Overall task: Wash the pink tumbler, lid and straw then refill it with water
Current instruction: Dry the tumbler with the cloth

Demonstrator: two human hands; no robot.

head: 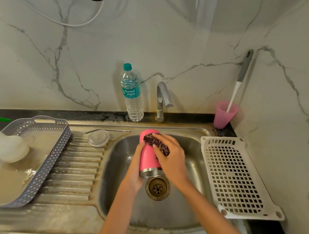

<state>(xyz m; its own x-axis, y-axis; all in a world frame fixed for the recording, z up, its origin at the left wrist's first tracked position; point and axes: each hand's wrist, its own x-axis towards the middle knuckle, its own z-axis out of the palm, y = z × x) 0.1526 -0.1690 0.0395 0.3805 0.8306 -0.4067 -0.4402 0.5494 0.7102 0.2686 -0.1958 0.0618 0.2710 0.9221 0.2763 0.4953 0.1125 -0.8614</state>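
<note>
The pink tumbler [148, 156] is held over the steel sink [189, 204], tilted with its steel rim toward me above the drain. My left hand [136, 171] grips it from the left side. My right hand [171, 155] presses a dark maroon scrubber [156, 142] against the tumbler's upper right side. The clear lid [98, 138] lies flat on the ribbed drainboard to the left of the basin. The metal straw [109, 130] lies just behind the lid. A water bottle [132, 94] with a teal cap stands at the wall.
The tap [162, 100] stands behind the basin, with no water seen running. A pink cup [224, 114] holding a brush sits at the back right. A white perforated rack [234, 176] leans right of the sink. A grey tray [39, 162] with a spray bottle [4, 141] is at left.
</note>
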